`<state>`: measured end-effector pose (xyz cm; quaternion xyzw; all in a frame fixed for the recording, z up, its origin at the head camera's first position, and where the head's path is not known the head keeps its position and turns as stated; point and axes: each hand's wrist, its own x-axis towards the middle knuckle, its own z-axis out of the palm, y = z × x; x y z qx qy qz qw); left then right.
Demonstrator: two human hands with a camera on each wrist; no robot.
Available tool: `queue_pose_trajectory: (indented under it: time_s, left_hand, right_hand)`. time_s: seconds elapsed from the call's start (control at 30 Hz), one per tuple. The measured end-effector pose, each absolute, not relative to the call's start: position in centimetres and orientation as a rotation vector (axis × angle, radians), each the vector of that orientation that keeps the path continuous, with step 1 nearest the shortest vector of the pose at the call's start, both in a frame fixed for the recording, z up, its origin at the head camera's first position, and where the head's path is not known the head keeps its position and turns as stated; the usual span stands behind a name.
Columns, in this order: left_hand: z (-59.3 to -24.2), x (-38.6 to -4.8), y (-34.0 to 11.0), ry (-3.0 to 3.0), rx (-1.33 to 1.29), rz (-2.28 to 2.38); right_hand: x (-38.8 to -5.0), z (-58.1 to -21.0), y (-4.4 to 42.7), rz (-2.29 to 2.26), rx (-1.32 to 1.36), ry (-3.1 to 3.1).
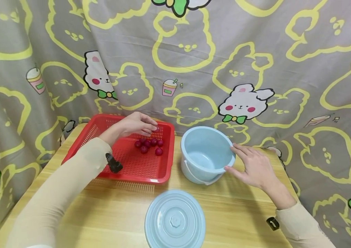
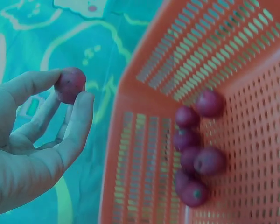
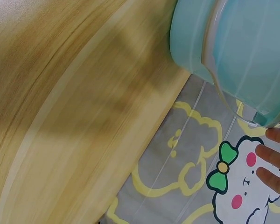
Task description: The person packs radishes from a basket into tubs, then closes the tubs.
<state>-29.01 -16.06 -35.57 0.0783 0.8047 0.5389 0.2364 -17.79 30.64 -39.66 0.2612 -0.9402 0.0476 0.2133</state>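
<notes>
Between thumb and fingertips, the left hand (image 1: 138,124) pinches a small round dark-red fruit (image 2: 70,85), held above the red basket (image 1: 118,172). Several similar fruits (image 1: 158,151) lie inside, bunched near the basket's right end. The right hand (image 1: 253,165) touches the rim of the light-blue bucket (image 1: 208,148) on its right side, fingers extended. No contents show in the bucket. In the right wrist view, the fingertips (image 3: 270,154) appear beside the bucket's rim at the right edge.
A light-blue round lid (image 1: 175,220) lies on the wooden table (image 1: 113,213) in front of the basket and bucket. Behind the table hangs a grey curtain (image 1: 138,41) with yellow outlines and rabbit figures. The bucket's thin handle (image 1: 200,179) hangs down its front.
</notes>
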Motion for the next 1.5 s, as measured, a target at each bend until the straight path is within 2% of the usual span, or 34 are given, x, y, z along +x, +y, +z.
queue_pose_trajectory:
  time_s: [0.37,0.8,1.5]
  left_hand:
    - [-33.1,-26.7,-11.4,2.163,0.296,1.521]
    - [-32.4,-25.1,-6.0,2.125,0.434,1.511]
    - [-33.6,-26.1,-0.9,2.160,0.492,1.426]
  right_hand:
    - [-17.7,-39.6,30.7,0.135,0.728,-2.607]
    - [-17.6,-39.6,30.8,0.131,0.722,-2.607]
    - [-17.7,-39.6,30.5,0.118,0.733,-2.601]
